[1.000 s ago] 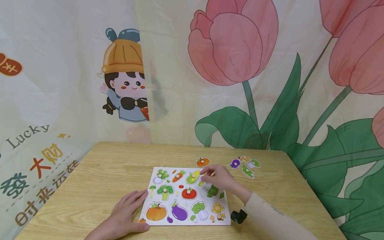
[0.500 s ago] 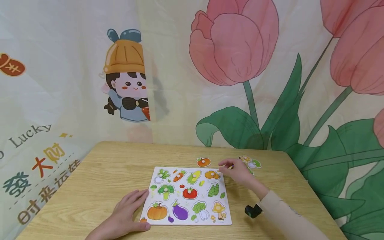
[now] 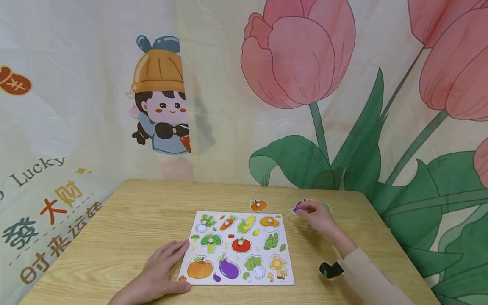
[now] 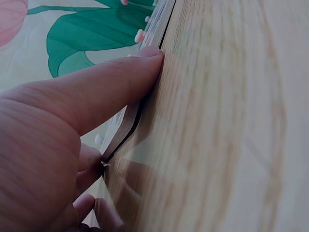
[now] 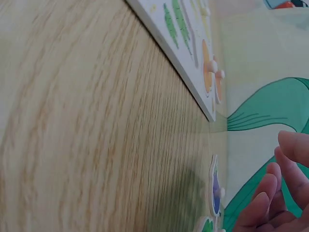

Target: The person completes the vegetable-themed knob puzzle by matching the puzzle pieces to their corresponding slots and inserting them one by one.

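Observation:
A white vegetable puzzle board (image 3: 263, 264) lies on the table. Knobbed pieces fill its upper part, including a tomato (image 3: 242, 245), a broccoli (image 3: 211, 243) and an orange-brown piece (image 3: 270, 221). My left hand (image 3: 158, 271) rests at its left side, fingers along that edge and thumb against the front-left corner; the left wrist view shows the thumb on the edge. My right hand (image 3: 316, 216), fingers loosely bent and holding nothing, hovers at the loose pieces. Nearest its fingertips is the eggplant piece (image 5: 216, 191), apart from them in the right wrist view. The hand partly hides the other loose pieces.
A loose pumpkin piece (image 3: 259, 206) lies behind the board. A leafy green piece (image 5: 207, 225) lies by the eggplant one. A black device (image 3: 331, 270) sits at the right wrist. Behind the wooden table (image 3: 152, 207) hangs a printed cloth (image 3: 217, 106).
My right hand has moved right, off the board's upper right corner to the loose pieces, uncovering the orange-brown piece in the board. The left hand has stayed at the board's edge.

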Demonstrator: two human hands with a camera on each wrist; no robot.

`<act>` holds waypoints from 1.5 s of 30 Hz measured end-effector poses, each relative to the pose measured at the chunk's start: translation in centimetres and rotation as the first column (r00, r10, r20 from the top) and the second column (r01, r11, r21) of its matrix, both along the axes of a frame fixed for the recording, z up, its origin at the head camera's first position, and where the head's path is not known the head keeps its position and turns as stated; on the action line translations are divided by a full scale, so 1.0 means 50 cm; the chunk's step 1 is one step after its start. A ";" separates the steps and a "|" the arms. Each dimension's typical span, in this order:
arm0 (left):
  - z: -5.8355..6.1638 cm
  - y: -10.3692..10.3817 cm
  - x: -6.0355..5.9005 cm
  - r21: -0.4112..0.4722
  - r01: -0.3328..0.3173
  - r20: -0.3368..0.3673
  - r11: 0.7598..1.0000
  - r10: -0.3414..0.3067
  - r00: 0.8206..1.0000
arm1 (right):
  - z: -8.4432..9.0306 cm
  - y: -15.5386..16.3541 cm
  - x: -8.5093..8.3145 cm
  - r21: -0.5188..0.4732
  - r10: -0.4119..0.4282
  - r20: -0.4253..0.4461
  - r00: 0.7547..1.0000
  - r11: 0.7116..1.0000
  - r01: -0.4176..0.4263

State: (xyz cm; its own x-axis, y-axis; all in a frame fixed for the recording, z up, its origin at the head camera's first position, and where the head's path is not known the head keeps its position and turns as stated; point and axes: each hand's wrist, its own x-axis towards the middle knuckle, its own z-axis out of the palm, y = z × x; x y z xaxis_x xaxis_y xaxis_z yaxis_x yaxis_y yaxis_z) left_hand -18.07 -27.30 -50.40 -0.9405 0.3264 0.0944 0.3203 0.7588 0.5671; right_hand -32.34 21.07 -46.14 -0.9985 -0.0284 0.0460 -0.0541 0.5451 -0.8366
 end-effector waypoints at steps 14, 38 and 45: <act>-0.003 0.002 -0.001 -0.019 -0.013 -0.015 1.000 0.012 1.000 | -0.026 0.030 0.013 -0.152 -0.240 0.080 0.967 0.956 0.250; 0.001 0.000 0.002 -0.013 -0.018 0.003 1.000 0.018 1.000 | -0.029 0.157 -0.054 0.078 -0.012 0.057 0.998 0.997 0.008; -0.002 0.001 0.003 -0.004 -0.020 -0.012 1.000 0.020 1.000 | -0.013 0.184 -0.064 0.307 0.171 -0.026 0.985 0.939 -0.155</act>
State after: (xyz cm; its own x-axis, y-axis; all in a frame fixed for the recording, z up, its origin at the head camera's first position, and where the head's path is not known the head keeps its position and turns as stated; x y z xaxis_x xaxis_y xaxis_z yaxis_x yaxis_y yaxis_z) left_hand -17.92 -27.27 -50.49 -0.9457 0.3080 0.1040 0.3116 0.7675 0.5603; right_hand -35.55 30.25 -46.81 -0.9755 -0.2113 0.0613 -0.2023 0.7520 -0.6273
